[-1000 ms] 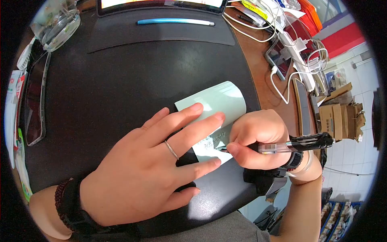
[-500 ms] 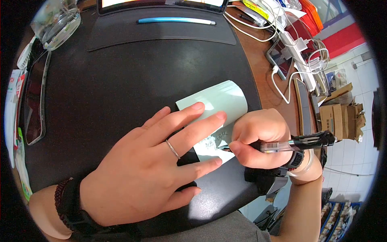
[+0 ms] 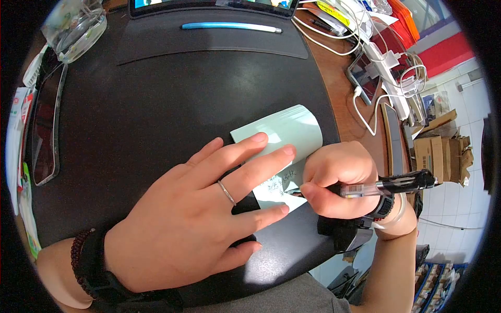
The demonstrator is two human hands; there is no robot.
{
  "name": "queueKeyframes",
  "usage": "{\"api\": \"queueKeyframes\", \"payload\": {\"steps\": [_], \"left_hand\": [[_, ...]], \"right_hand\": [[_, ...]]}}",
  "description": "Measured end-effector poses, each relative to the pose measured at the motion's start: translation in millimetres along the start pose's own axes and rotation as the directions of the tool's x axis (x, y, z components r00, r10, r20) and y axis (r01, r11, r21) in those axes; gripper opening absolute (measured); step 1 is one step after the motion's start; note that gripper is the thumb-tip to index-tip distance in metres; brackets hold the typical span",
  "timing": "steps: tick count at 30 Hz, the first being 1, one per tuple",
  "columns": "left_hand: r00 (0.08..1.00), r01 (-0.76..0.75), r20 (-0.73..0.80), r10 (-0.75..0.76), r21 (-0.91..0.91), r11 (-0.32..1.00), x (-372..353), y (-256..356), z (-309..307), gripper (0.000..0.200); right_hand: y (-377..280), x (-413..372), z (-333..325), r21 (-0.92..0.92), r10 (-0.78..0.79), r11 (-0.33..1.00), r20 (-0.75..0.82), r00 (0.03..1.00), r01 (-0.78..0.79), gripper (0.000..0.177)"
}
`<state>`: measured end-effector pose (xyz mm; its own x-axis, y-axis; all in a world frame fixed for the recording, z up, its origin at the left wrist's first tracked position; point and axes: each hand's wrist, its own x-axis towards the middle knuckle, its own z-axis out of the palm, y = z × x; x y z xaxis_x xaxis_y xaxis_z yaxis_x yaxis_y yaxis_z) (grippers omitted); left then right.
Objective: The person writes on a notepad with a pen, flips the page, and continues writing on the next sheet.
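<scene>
A small pad of pale green paper (image 3: pixel 284 128) lies on the black desk mat (image 3: pixel 141 109), its top sheets curled back. Dark handwriting shows on the lower sheet (image 3: pixel 271 195). Across the pad rests my left hand (image 3: pixel 190 211), fingers spread, a ring on one of them, the fingertips on the paper. My right hand (image 3: pixel 342 177) is closed around a clear pen with a black end (image 3: pixel 386 185). The pen tip meets the sheet beside the writing and is partly hidden by my thumb.
A blue stylus (image 3: pixel 229 26) lies below a tablet (image 3: pixel 214 6) at the top. On the left are a phone (image 3: pixel 49 125) and a clear container (image 3: pixel 81 34). Cables and a white power strip (image 3: pixel 386 81) are at the right, with cardboard boxes (image 3: pixel 441 156) beyond.
My right hand and the pen have shifted very slightly to the right, and more writing shows on the sheet. The tablet's screen picture has changed. My left hand stays almost in place.
</scene>
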<state>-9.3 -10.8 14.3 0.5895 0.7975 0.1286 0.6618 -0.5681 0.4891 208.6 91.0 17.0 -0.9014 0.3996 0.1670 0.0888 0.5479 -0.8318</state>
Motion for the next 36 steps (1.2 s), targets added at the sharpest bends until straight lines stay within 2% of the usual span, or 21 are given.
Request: {"api": "queueKeyframes", "payload": {"steps": [5, 17, 19, 23, 26, 36], "left_hand": [[1.000, -0.006, -0.001, 0.006, 0.005, 1.000, 0.0, 0.3, 0.3, 0.053], [1.000, -0.003, 0.018, 0.003, -0.003, 1.000, 0.9, 0.2, -1.1, 0.053], [1.000, 0.001, 0.020, -0.001, 0.023, 1.000, 1.5, 0.9, -1.3, 0.053], [1.000, -0.009, 0.004, 0.009, 0.020, 1.000, 2.0, 1.1, -0.3, 0.054], [1.000, -0.004, 0.005, 0.004, 0.017, 1.000, 2.4, 2.1, -1.3, 0.055], [1.000, 0.008, 0.010, -0.008, 0.026, 1.000, 2.8, 3.4, -2.9, 0.054]], "right_hand": [[1.6, -0.6, 0.7, -0.026, -0.015, 1.000, -0.034, 0.999, 0.014, 0.025], [1.3, -1.1, -0.8, -0.007, -0.010, 1.000, 0.005, 1.000, 0.010, 0.026], [0.4, -1.3, -1.9, 0.012, 0.030, 0.999, 0.010, 1.000, -0.030, 0.026], [2.7, -3.7, -0.8, 0.020, -0.003, 1.000, -0.046, 0.999, 0.003, 0.026], [1.0, -4.7, -0.8, 0.009, 0.060, 0.998, -0.064, 0.996, -0.059, 0.025], [0.0, -3.4, -2.5, 0.022, 0.051, 0.998, -0.018, 0.999, -0.050, 0.025]]}}
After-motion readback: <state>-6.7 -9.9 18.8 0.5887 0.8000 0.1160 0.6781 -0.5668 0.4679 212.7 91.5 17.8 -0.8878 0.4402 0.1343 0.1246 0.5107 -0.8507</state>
